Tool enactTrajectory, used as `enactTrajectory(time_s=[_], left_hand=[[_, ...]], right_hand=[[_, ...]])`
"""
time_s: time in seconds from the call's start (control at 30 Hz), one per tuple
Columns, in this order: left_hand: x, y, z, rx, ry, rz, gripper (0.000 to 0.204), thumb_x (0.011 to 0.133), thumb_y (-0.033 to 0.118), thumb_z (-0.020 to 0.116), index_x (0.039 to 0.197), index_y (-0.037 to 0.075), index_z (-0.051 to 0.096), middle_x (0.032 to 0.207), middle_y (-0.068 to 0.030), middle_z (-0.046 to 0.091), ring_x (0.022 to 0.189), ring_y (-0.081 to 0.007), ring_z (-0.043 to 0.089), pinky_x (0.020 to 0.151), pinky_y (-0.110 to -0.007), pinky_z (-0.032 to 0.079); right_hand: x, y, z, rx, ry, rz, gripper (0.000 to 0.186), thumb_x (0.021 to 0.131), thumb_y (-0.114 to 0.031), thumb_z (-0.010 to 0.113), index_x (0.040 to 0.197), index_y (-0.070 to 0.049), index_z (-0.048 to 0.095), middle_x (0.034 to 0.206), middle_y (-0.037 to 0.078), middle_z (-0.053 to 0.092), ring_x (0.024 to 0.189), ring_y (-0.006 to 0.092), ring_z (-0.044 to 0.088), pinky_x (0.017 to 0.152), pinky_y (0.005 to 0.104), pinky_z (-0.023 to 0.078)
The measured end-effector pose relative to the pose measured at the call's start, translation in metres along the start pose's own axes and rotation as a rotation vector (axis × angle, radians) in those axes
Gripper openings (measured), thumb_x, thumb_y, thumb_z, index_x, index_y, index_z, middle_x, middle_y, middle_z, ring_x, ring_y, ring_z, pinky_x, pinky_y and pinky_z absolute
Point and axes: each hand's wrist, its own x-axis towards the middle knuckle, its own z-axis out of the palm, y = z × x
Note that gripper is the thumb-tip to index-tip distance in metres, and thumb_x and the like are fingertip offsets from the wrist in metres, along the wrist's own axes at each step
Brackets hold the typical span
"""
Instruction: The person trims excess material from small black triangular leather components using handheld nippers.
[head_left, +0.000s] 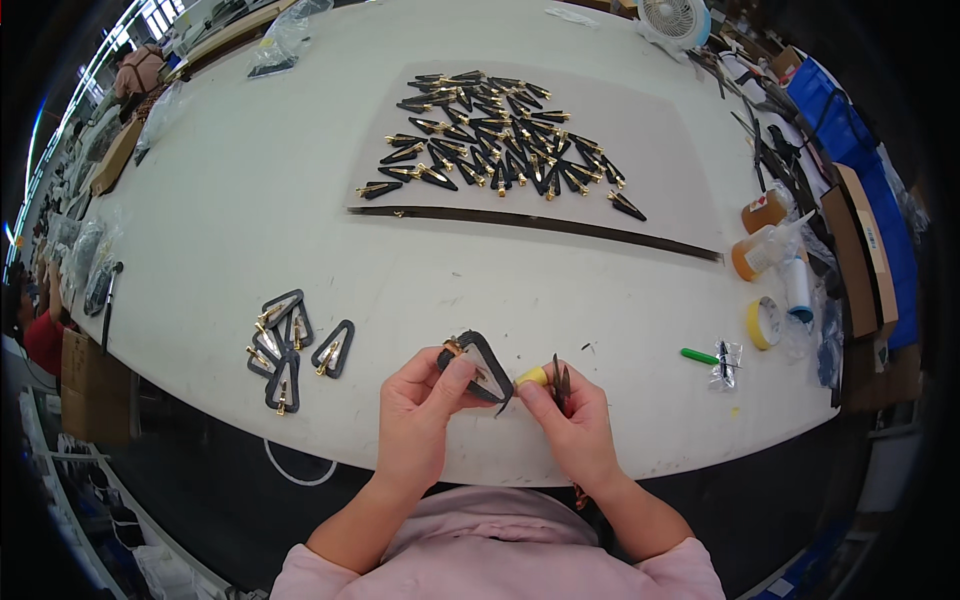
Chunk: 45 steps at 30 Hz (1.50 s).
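Between the thumb and fingers of my left hand (425, 400) is a black triangular hair clip (492, 362) with a gold metal clip part, tilted up above the near edge of the table. My right hand (575, 425) is closed around a pair of scissors (561, 382), dark blades pointing up and away from me. A yellow finger cover (531, 378) shows at its fingertip, which touches the right corner of the hair clip; a short dark strand hangs there. To the left lie several similar triangular clips (333, 348), some overlapping.
On a translucent sheet (640, 120) at the far side lie many narrow black and gold clips (490, 130), with a long dark strip (540, 226) along its near edge. At right are orange-brown bottles (750, 258), yellow tape (764, 322) and a green-handled tool (698, 355). A fan (674, 20) stands far right.
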Motion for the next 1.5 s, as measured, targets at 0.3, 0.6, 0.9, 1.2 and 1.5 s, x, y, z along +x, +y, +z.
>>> enactTrajectory(time_s=[0.3,0.6,0.9,1.2,1.5], left_hand=[[-0.002,0.020,-0.016,0.002,0.054,0.025,0.010,0.092,0.007,0.061,0.091,0.001,0.054,0.089,-0.0116,0.067,0.080,-0.0150,0.068,0.069,-0.033,0.061],[-0.013,0.017,-0.020,0.031,0.047,0.018,0.010,0.094,0.008,0.060,0.091,0.006,0.050,0.092,-0.0085,0.067,0.083,-0.0101,0.064,0.075,-0.027,0.054],[-0.017,0.010,-0.019,0.085,0.033,0.016,0.011,0.094,0.008,0.059,0.090,0.006,0.050,0.089,-0.0070,0.067,0.081,-0.0088,0.063,0.077,-0.026,0.050],[-0.018,0.008,-0.015,0.131,0.071,0.025,0.011,0.094,0.008,0.060,0.087,0.007,0.051,0.086,-0.0058,0.068,0.077,-0.0083,0.064,0.075,-0.026,0.052],[-0.019,0.009,-0.012,0.124,0.058,0.031,0.013,0.093,0.009,0.062,0.086,0.008,0.052,0.086,-0.0048,0.068,0.077,-0.0071,0.063,0.074,-0.024,0.051]], right_hand=[[-0.024,-0.005,0.012,-0.156,-0.327,0.002,0.045,0.105,-0.033,0.028,0.111,0.002,0.056,0.067,-0.006,0.035,0.055,0.0034,0.027,0.051,0.0197,0.026],[-0.018,-0.004,0.016,0.031,-0.425,0.182,0.040,0.106,-0.029,0.028,0.111,-0.001,0.056,0.067,-0.004,0.036,0.056,0.0042,0.029,0.052,0.0212,0.028],[-0.009,0.000,0.010,0.109,-0.455,0.242,0.042,0.106,-0.032,0.027,0.109,-0.001,0.056,0.066,-0.005,0.035,0.054,0.0039,0.029,0.050,0.0206,0.028],[-0.005,-0.002,0.007,-0.035,-0.439,0.201,0.044,0.106,-0.033,0.027,0.102,-0.001,0.057,0.066,-0.003,0.037,0.052,0.0039,0.031,0.048,0.0200,0.029],[-0.004,0.000,0.005,0.024,-0.438,0.234,0.042,0.105,-0.034,0.028,0.095,-0.003,0.055,0.066,-0.004,0.037,0.051,0.0034,0.030,0.046,0.0201,0.029]])
